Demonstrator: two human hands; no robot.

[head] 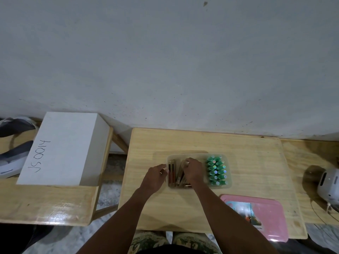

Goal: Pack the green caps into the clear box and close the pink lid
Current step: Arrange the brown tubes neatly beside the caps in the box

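A clear box point(229, 184) stands on the middle of the small wooden table point(256, 162). Several green caps point(216, 170) stand packed in rows in its right part. Brown and gold sticks point(174, 174) fill its left part. My left hand point(156, 176) is at the box's left wall, fingers curled on the edge by the sticks. My right hand point(193, 170) reaches into the box and grips one of the brown sticks. The pink lid point(269, 213) lies flat on the table to the front right, apart from the box, a picture label on it.
A white box point(62, 149) marked with handwriting stands on a second wooden table at the left, shoes point(14, 156) beside it. A white device point(328, 182) with a cord sits on a third table at the right. A grey wall runs behind.
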